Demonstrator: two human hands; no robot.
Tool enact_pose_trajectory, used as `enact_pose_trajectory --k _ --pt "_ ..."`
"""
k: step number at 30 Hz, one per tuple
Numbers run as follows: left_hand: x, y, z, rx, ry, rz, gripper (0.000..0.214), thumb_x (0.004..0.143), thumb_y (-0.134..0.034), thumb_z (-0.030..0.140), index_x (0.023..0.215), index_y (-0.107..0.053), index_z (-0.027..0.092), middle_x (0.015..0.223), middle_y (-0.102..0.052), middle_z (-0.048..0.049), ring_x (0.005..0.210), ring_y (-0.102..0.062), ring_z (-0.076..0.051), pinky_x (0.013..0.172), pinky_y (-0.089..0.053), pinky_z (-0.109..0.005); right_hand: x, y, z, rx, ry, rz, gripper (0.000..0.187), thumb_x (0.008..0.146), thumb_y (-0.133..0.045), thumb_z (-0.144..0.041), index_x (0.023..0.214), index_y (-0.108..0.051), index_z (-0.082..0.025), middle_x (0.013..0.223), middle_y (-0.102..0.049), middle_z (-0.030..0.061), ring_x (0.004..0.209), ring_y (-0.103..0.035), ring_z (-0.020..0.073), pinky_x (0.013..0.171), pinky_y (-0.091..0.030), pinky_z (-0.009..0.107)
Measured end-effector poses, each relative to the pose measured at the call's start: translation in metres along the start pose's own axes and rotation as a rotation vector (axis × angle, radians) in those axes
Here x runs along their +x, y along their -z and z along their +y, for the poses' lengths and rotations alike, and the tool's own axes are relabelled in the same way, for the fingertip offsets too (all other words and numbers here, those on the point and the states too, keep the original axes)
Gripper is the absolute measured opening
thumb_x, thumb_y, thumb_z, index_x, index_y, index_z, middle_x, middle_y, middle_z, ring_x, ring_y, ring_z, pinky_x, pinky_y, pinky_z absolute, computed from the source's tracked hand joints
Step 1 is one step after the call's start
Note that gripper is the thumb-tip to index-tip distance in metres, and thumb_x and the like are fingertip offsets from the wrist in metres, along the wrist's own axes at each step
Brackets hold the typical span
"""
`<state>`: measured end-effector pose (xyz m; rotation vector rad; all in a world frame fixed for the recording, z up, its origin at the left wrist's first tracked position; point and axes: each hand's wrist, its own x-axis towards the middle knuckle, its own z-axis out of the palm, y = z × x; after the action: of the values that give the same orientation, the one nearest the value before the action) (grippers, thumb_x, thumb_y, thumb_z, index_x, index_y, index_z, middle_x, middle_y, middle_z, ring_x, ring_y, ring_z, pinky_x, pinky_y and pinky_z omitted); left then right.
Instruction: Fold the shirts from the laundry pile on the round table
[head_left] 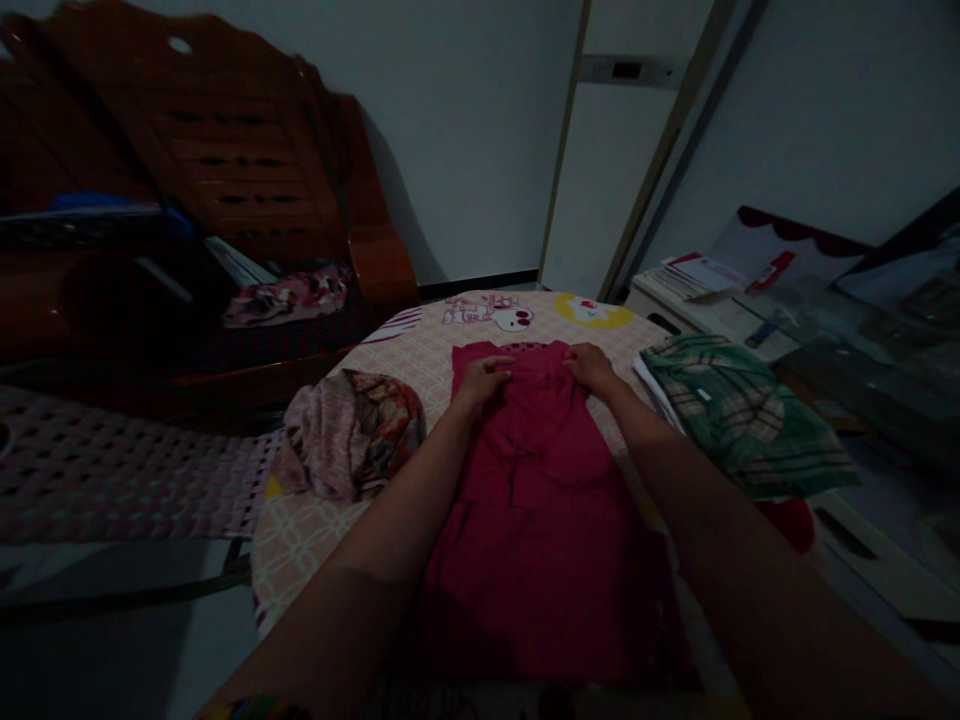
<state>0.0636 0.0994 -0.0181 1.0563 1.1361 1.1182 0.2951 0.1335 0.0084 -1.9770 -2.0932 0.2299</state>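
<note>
A magenta garment (540,500) lies spread flat on a round table with a pink patterned cloth (420,350). My left hand (480,382) rests on the garment's upper left part, fingers curled and pinching the fabric. My right hand (592,368) presses on the upper right part near the collar, fingers bent onto the cloth. Both forearms reach across the garment from the near edge.
A crumpled floral cloth (352,432) sits at the table's left. A folded green plaid garment (739,415) lies at the right. A wooden bench (225,200) with clutter stands at the back left. A low white shelf (712,300) with papers stands at the right.
</note>
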Motion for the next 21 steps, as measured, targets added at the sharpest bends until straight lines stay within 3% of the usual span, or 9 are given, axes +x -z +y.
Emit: enact_pose_trajectory --k 5,8,12,15,21 --pt "0.01 -0.001 -0.01 0.11 -0.154 0.013 0.035 0.071 -0.068 0.011 0.105 -0.073 0.012 0.065 -0.061 0.0037 0.056 -0.05 -0.009 0.057 -0.04 -0.019 0.012 0.009 0.024 0.233 -0.265 0.192 0.024 0.08 -0.056 -0.02 0.088 -0.077 -0.011 0.08 -0.075 0.0092 0.077 -0.068 0.0189 0.069 -0.049 0.024" --pt "0.014 -0.004 -0.015 0.221 -0.28 -0.009 0.032 0.07 -0.067 0.008 0.101 -0.071 0.015 0.064 -0.056 0.0056 0.059 -0.048 -0.009 0.059 -0.038 -0.019 0.012 0.012 0.035 0.311 -0.359 0.208 0.025 0.077 -0.055 -0.019 0.087 -0.076 -0.01 0.067 -0.071 0.0072 0.062 -0.064 0.0175 0.06 -0.047 0.024" --pt "0.014 -0.007 -0.018 0.294 -0.343 -0.021 0.028 0.072 -0.063 0.005 0.098 -0.063 0.017 0.061 -0.046 0.0085 0.057 -0.044 -0.01 0.059 -0.035 -0.019 0.008 0.008 0.037 0.226 -0.344 0.193 0.022 0.076 -0.058 -0.015 0.086 -0.076 -0.01 0.079 -0.074 0.0131 0.076 -0.069 0.0216 0.069 -0.05 0.027" --pt "0.014 -0.008 -0.019 0.329 -0.343 -0.004 0.034 0.073 -0.063 0.004 0.104 -0.059 0.017 0.067 -0.051 0.0071 0.063 -0.05 -0.011 0.065 -0.04 -0.021 0.005 0.002 0.036 0.136 -0.345 0.209 0.023 0.078 -0.057 -0.014 0.089 -0.077 -0.011 0.095 -0.075 0.0167 0.089 -0.069 0.0256 0.076 -0.05 0.03" --pt "0.013 -0.008 -0.018 0.464 -0.336 0.04 0.064 0.076 -0.067 0.004 0.136 -0.05 0.012 0.107 -0.068 -0.0099 0.094 -0.065 -0.02 0.088 -0.05 -0.033 0.004 -0.006 0.039 0.01 -0.351 0.176 0.03 0.086 -0.05 -0.014 0.1 -0.076 -0.011 0.106 -0.073 0.0199 0.097 -0.068 0.0283 0.081 -0.05 0.033"
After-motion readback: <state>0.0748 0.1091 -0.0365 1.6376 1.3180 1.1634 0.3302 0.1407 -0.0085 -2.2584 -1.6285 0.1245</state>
